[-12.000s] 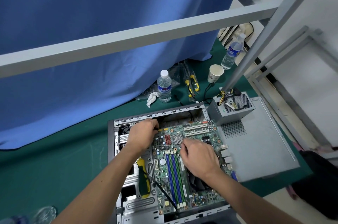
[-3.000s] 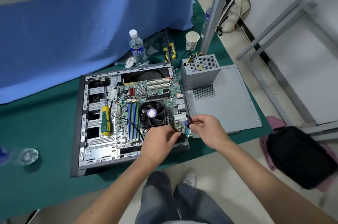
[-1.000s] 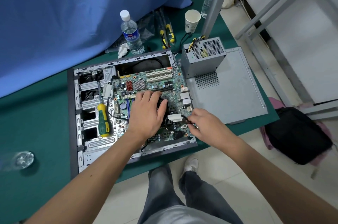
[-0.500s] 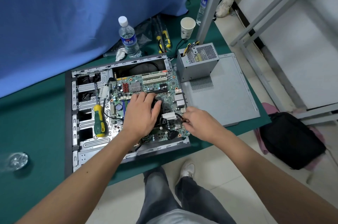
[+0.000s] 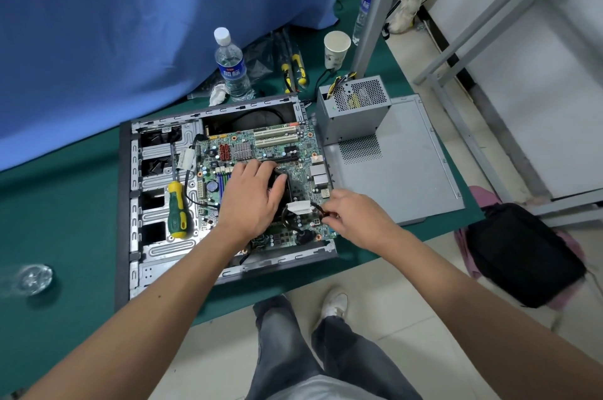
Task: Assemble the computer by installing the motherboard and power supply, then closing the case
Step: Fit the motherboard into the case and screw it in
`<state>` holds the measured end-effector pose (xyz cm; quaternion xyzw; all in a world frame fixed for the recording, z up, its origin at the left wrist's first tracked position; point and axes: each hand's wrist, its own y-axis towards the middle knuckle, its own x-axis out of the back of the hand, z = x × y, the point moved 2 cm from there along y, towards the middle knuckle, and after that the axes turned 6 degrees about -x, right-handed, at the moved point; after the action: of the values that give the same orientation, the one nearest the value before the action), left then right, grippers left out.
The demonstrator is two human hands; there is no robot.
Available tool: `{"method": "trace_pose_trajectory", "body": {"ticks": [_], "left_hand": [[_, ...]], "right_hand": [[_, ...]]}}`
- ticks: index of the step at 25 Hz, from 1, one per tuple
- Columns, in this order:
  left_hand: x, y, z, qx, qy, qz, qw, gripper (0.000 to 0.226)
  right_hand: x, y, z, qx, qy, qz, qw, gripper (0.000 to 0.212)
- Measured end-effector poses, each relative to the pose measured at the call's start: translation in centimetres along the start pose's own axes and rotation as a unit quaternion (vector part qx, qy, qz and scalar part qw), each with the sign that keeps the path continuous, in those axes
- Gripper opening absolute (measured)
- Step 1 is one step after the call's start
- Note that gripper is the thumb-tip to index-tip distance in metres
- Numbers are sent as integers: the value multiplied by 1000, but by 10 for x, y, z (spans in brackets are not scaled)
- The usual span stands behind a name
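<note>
Right hand [image 5: 355, 217] is nearest the front edge of the counter [image 5: 65, 220]. Its grip is pinched on a thin black cable [image 5: 316, 205] with a white tag [image 5: 298, 207], just right of the fan. Can't see the connector, my fingers hide it. I'd guess the socket it wants is the small white header [image 5: 315, 222] just below and left of the fingertips, so a short move toward me.

Left hand [image 5: 253, 197] lies flat on the CPU fan, fingers relaxed, holding nothing, just steadying the motherboard [image 5: 277, 151], which sits inside the open case [image 5: 156, 256].

Green-yellow screwdriver [image 5: 176, 210] rests on the drive bays at the left. Further back, the power supply [image 5: 352, 109] is still outside, standing on the side panel [image 5: 408, 171] toward the right edge.
</note>
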<state>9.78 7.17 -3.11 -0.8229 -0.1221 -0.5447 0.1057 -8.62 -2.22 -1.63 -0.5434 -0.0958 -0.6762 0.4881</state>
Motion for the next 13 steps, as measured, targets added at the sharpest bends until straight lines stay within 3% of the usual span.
{"method": "trace_pose_trajectory", "body": {"ticks": [13], "left_hand": [[1,0,1,-3,-10,-11,1000,46]], "right_hand": [[0,5,0,1,-16,19,1000,19]]}}
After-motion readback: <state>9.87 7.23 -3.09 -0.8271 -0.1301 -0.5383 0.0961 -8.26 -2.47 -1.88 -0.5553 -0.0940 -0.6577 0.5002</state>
